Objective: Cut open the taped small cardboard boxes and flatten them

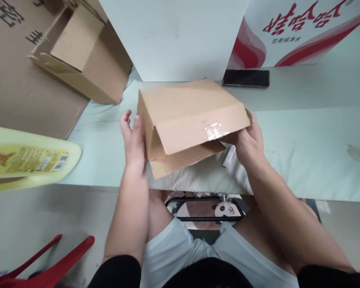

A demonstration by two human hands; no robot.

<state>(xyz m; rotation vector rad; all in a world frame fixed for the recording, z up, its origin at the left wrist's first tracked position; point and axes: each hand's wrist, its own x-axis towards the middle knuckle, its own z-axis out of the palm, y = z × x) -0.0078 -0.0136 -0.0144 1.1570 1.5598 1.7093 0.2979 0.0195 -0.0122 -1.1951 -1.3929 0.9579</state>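
Note:
A brown cardboard box [195, 98] is held tilted just above the pale green tabletop, its flapped end towards me with the flaps parted. Torn, shiny tape clings to the upper flap. My left hand [134, 140] rests its palm side against the box's left wall, thumb and fingers raised and apart. At the right corner, my right hand [250, 142] is closed round the edge of the flaps, its fingertips partly hidden underneath. A small white strip [229, 157] lies on the table below the box, beside my right hand. The inside of the box is mostly hidden.
Behind the box stand a white carton [180, 36] and a red-and-white carton [300, 34], with a black phone [246, 78] before them. Other brown boxes [90, 52] are at back left. A yellow bottle [33, 158] lies at left; a red stool or chair [63, 262] is below.

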